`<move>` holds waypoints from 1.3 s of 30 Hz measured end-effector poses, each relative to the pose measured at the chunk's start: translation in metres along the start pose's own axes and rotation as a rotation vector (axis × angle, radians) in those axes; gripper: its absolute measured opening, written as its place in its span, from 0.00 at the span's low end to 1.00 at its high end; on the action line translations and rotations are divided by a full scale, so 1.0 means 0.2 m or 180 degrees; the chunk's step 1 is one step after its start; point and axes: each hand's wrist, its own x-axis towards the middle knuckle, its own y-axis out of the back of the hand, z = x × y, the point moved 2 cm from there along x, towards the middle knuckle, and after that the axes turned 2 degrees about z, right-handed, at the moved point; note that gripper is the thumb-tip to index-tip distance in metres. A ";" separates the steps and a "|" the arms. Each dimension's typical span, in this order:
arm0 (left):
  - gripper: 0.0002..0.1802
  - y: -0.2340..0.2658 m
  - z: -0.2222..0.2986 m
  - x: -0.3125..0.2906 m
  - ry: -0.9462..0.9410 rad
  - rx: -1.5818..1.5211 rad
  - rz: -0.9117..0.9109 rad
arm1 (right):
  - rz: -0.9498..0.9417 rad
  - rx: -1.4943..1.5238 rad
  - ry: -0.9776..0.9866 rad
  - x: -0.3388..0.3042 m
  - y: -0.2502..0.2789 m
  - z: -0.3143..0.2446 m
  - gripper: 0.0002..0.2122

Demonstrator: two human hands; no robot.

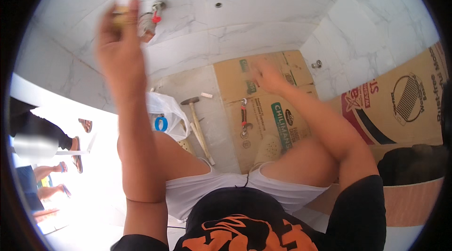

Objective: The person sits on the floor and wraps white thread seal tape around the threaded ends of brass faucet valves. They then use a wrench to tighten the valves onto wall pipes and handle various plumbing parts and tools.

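Note:
My left hand (123, 48) is raised at the upper left, close to the tiled wall. Its fingers are closed round a small white piece with a yellowish part (123, 13); blur hides its exact kind. Just right of it, a metal valve with a red handle (156, 17) sticks out of the wall. My right hand (269, 76) hovers over the far part of the cardboard (226, 81), apart from the valve. Motion smears its fingers, and nothing shows clearly in them. On the cardboard lies a wrench with red grips (244, 118).
A hammer (197, 131) lies on the floor between my legs, beside a plastic bag (172, 109) and a blue ring (161, 124). Another metal fitting (317, 64) juts from the right wall. A printed carton (400, 95) stands at right. Other people's legs (44, 126) show at left.

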 end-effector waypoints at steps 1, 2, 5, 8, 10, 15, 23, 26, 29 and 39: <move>0.22 -0.04 -0.07 -0.03 -0.0189 0.0319 -0.0389 | -0.0174 -0.0618 -0.0150 -0.05 -0.06 0.08 0.17; 0.24 -0.08 -0.16 -0.06 0.0170 0.0789 -0.0694 | -0.0351 -0.1218 -0.0266 -0.10 -0.10 0.16 0.17; 0.26 -0.21 -0.40 -0.25 0.0706 0.0246 -0.1500 | -0.1623 -0.2170 -0.0862 -0.14 -0.18 0.46 0.20; 0.26 -0.24 -0.54 -0.39 0.1690 -0.0071 -0.1672 | -0.2299 -0.2525 -0.1517 0.00 -0.27 0.70 0.16; 0.26 -0.23 -0.56 -0.43 0.2214 -0.0510 -0.1647 | -0.2333 -0.2450 -0.1553 0.07 -0.38 0.76 0.10; 0.18 -0.19 -0.55 -0.43 0.1122 0.0271 -0.1856 | -0.0784 -0.0974 -0.0879 0.31 -0.46 0.48 0.12; 0.19 -0.24 -0.73 -0.29 0.1838 -0.0257 -0.1730 | 0.0542 0.2999 0.0449 0.43 0.02 -0.56 0.13; 0.19 -0.29 -0.74 -0.26 0.1926 -0.0622 -0.1605 | 0.0848 0.2818 0.0850 0.42 0.10 -0.76 0.15; 0.18 -0.29 -0.71 -0.23 0.1933 -0.1019 -0.1313 | 0.0806 0.2170 0.1195 0.43 0.16 -0.85 0.15; 0.14 -0.28 -0.54 -0.20 0.0803 0.0175 -0.0651 | 0.1397 0.1621 0.1611 0.39 0.25 -0.98 0.12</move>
